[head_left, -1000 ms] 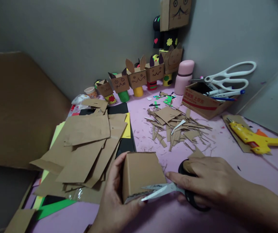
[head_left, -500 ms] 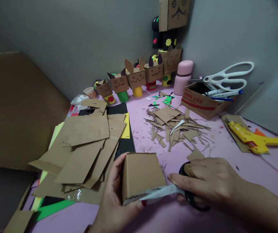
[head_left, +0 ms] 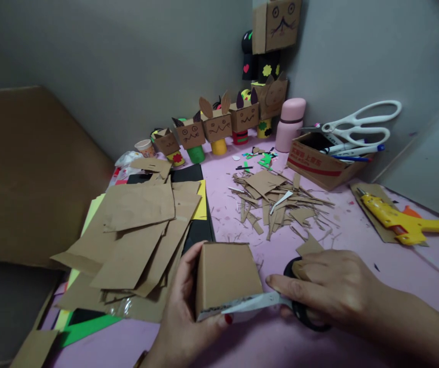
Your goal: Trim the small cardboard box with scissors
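Observation:
My left hand (head_left: 183, 319) grips a small brown cardboard box (head_left: 225, 273) from its left side and underneath, near the front edge of the pink table (head_left: 242, 342). My right hand (head_left: 329, 289) is closed round the black handles of a pair of scissors (head_left: 258, 302). The scissor blades lie nearly closed along the box's lower front edge, where a thin strip with dark print shows. A cardboard scrap lies just behind my right hand.
Brown cardboard sheets (head_left: 138, 230) lie stacked on coloured foam to the left. A heap of cardboard strips (head_left: 277, 202) sits mid-table. Cardboard animal figures (head_left: 217, 125), a pink bottle (head_left: 289, 125), a box with white scissors and pens (head_left: 329, 158), and a yellow glue gun (head_left: 407, 222) stand behind and right.
The scissor blades, open a second ago, have closed along the box's lower edge. Both hands stay in about the same place.

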{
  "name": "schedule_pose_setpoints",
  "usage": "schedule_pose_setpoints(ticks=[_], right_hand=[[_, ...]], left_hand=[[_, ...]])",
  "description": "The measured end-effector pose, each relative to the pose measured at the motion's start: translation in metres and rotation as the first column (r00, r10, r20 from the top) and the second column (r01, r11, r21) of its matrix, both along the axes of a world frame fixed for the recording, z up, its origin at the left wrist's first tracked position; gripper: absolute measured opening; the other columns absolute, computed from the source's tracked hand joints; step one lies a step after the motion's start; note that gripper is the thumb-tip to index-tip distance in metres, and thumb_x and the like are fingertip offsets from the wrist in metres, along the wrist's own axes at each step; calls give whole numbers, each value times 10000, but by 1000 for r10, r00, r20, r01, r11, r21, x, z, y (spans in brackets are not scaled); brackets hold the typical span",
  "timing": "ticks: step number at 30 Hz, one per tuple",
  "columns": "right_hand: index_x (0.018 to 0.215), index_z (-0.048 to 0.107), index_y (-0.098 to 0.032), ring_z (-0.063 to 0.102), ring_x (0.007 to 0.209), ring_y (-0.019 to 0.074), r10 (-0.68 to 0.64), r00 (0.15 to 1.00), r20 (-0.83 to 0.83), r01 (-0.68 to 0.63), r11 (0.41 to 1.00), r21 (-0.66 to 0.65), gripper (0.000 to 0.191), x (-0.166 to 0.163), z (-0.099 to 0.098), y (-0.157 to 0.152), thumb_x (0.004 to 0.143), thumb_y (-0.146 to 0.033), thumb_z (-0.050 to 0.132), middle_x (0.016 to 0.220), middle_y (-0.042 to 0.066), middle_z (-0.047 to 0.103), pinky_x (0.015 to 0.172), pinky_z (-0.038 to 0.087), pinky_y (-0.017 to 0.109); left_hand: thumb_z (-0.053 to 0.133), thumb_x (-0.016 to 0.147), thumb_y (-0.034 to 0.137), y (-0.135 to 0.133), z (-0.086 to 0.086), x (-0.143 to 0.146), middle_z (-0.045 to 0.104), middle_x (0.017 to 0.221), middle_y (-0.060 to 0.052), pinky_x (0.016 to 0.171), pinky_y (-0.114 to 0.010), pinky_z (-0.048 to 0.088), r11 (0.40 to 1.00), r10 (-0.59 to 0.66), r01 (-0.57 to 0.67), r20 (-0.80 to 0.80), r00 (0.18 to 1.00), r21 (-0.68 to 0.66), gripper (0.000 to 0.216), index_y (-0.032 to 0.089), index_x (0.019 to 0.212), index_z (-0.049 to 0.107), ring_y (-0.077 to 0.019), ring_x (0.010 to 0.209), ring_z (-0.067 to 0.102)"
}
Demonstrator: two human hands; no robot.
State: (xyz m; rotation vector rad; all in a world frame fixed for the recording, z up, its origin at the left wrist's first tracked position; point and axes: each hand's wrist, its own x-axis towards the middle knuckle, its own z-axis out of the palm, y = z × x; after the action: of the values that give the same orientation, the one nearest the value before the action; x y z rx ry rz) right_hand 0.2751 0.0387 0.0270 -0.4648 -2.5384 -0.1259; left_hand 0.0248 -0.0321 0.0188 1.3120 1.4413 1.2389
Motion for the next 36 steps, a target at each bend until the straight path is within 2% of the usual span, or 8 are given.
schedule_pose_setpoints(ticks=[5,9,15,19,27,36], right_hand=[[1103,537,-181,449,489,112,41,999,-20,-41,999,-10,218,0,0,1,886,-164,533,567,-64,519,478,268,296],[1085,549,-174,457,492,110,21,999,-43,-21,1000,-19,210,0,0,-1,889,-113,505,563,-59,523,488,284,288],[1092,555,-229,446,521,115,-3,1000,9,3,1000,-15,190,-1,2,-1,909,-210,506,603,-50,534,507,248,293],[1093,564,-245,429,541,137,-36,999,11,37,998,-45,188,-5,4,-3,919,-243,494,613,-34,534,527,233,303],[1065,580,-187,429,535,145,-7,999,-54,5,999,-33,285,-7,10,-4,895,-51,395,599,-16,538,530,256,301],[1043,581,-172,445,506,129,20,997,-80,-21,1000,-6,251,-7,11,-4,957,-106,354,565,-33,530,503,275,289]], left_hand=[[759,515,605,0,6,8,547,1308,-114,955,-415,456,997,66,-65,14,998,-30,922,238,1289,419,-323,1188,521],[759,502,618,1,10,12,570,1274,-127,921,-397,481,998,58,-56,36,998,-34,942,218,1285,419,-327,1169,536],[754,501,625,-1,8,10,522,1319,-147,949,-428,458,998,50,-50,2,999,-42,972,219,1306,389,-342,1186,519],[773,506,586,0,7,11,544,1295,-140,924,-413,478,998,17,-16,19,1000,-60,966,225,1306,370,-332,1167,536],[791,566,463,-1,3,5,551,1314,-120,906,-389,500,997,-64,66,46,997,-49,918,252,1332,331,-328,1183,535],[798,575,428,1,-1,3,546,1313,-95,909,-338,488,993,-106,112,121,987,-43,894,264,1322,334,-286,1169,546]])
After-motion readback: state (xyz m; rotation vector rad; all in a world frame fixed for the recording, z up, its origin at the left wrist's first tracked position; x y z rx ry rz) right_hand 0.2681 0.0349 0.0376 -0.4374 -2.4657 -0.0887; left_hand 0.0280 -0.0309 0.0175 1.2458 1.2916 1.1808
